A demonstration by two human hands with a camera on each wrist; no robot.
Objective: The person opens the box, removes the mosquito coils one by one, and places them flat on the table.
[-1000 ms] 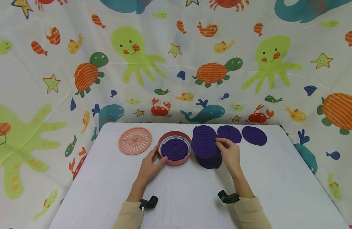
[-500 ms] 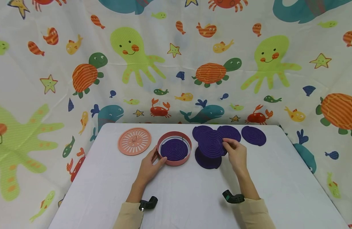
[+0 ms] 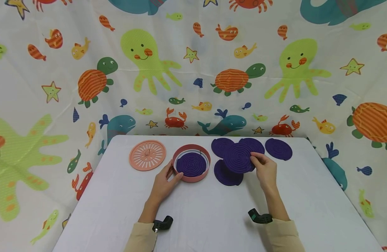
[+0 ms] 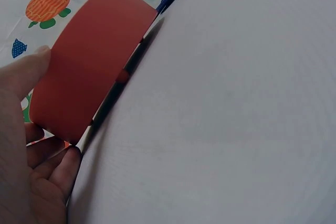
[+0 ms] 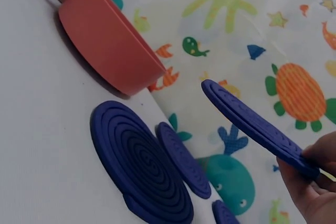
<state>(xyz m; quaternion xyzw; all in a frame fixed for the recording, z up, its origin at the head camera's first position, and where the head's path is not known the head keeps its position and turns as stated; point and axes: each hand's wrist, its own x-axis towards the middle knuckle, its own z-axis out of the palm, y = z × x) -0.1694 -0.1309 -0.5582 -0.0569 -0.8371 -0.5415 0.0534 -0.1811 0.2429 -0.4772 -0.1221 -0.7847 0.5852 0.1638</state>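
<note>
My right hand (image 3: 265, 171) pinches the right edge of a purple spiral mosquito coil (image 3: 238, 158), which is raised above the table; the right wrist view shows this held coil (image 5: 254, 121) nearly edge-on, between thumb and fingers. My left hand (image 3: 163, 182) grips the left side of a round pink mosquito coil holder (image 3: 193, 180), thumb near its front rim. Inside the holder lies another purple coil (image 3: 191, 164). In the left wrist view, fingers and thumb span the holder's outer wall (image 4: 89, 61). Partly behind the held coil, one coil (image 3: 227, 177) lies flat on the table.
A pink slotted lid (image 3: 147, 155) with a small central knob lies left of the holder. Along the table's back edge lie a left coil (image 3: 221, 147), a partly covered middle coil (image 3: 256, 144) and a right coil (image 3: 278, 149). A sea-animal printed cloth (image 3: 193, 73) hangs behind.
My right hand has moved to the right with the pinched coil, uncovering more of the coil on the table and covering part of the middle back one. The left hand stays on the holder.
</note>
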